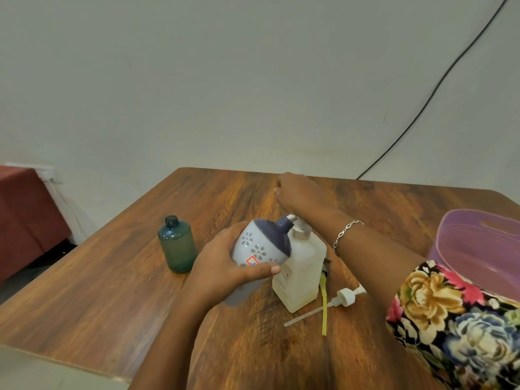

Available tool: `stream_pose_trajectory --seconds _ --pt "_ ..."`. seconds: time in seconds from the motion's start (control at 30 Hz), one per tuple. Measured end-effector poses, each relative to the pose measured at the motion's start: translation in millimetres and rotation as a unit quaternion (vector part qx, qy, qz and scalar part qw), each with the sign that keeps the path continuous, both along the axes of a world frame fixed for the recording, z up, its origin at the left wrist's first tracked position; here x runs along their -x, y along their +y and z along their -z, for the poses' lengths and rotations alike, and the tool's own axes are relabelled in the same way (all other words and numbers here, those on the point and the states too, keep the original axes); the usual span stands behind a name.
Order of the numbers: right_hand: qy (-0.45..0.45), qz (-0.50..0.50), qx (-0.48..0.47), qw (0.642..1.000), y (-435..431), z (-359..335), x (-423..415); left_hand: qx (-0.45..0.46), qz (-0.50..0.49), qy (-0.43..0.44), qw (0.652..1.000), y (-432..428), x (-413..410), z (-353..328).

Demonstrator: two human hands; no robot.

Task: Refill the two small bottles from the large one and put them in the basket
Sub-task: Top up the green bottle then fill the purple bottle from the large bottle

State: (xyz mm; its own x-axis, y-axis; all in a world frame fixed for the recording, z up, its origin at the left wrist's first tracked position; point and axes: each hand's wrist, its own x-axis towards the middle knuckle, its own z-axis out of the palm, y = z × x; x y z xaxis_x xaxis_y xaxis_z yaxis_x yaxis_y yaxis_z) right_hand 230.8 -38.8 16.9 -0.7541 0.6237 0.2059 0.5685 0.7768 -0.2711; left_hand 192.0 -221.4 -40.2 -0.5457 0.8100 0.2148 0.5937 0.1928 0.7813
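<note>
Floral sleeve's [450, 319] right grip [298, 192] looks curled; left grip [225, 273] clasps white bottle [254, 244].

Left hand [225, 267] grips the tilted white dispenser [259, 246] beside the large bottle [302, 274]; green bottle [177, 246] at nine o'clock, basket [478, 220] at three

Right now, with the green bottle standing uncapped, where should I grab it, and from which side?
Wrap your fingers round the green bottle at its straight body, below the shoulder, not the narrow open neck. It stands upright on the table, so probably come in level from its right, the side nearest your left hand, once that lets go of the white flowered bottle.
</note>
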Motion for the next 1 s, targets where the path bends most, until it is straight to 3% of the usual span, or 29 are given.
stream_pose_trajectory --seconds 0.17,0.4,0.67,1.0 --pt "0.009 0.0 0.074 0.997 7 -10 5 -0.017 -0.007 -0.009 1.0 -3 2 -2" --pt "-0.027 0.016 -0.019 0.999 -7 -6 -4 -0.021 -0.016 -0.008 1.0 -2 3 8" --pt "0.005 0.002 0.018 1.0 3 -15 1 -0.021 -0.014 -0.004 1.0 -5 2 1" --pt "-0.028 0.017 -0.051 0.998 -8 -3 -8 -0.012 -0.015 -0.011 1.0 -4 3 8"
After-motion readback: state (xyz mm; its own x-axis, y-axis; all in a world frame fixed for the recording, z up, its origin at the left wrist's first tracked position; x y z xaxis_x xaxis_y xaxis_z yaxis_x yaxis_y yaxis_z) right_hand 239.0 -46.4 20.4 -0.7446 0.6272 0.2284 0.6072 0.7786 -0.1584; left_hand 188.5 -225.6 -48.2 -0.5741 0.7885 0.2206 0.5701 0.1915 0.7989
